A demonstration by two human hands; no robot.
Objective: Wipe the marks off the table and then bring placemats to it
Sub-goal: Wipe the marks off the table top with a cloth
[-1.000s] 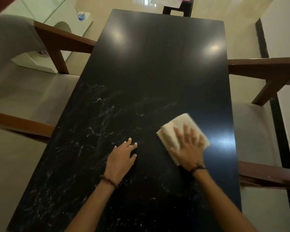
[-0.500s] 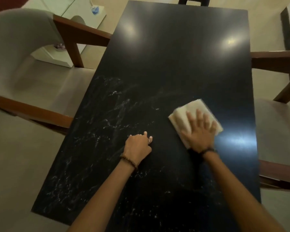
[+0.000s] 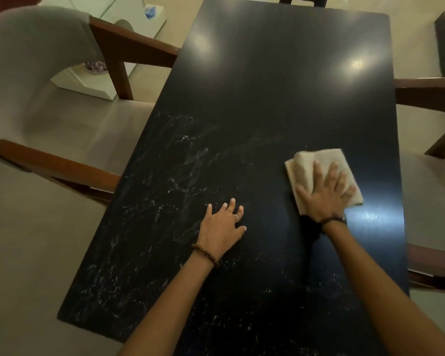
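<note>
A long black table (image 3: 280, 98) fills the view. White smeared marks (image 3: 165, 191) cover its near and left half; the far half is glossy. A folded cream cloth (image 3: 308, 165) lies on the right side of the table. My right hand (image 3: 324, 194) presses flat on the cloth with fingers spread. To the left of it, my left hand (image 3: 222, 228) rests flat on the tabletop among the marks, fingers straight. No placemats are in view.
A grey upholstered chair with wooden arms (image 3: 49, 160) stands at the table's left side. Another wooden-armed chair (image 3: 429, 176) is on the right. A dark chair back (image 3: 303, 0) shows at the far end. A white low cabinet (image 3: 93, 83) sits behind the left chair.
My right hand has slid the cloth further right towards the table edge. My left hand, curled half a second ago, now lies flat with fingers spread.
</note>
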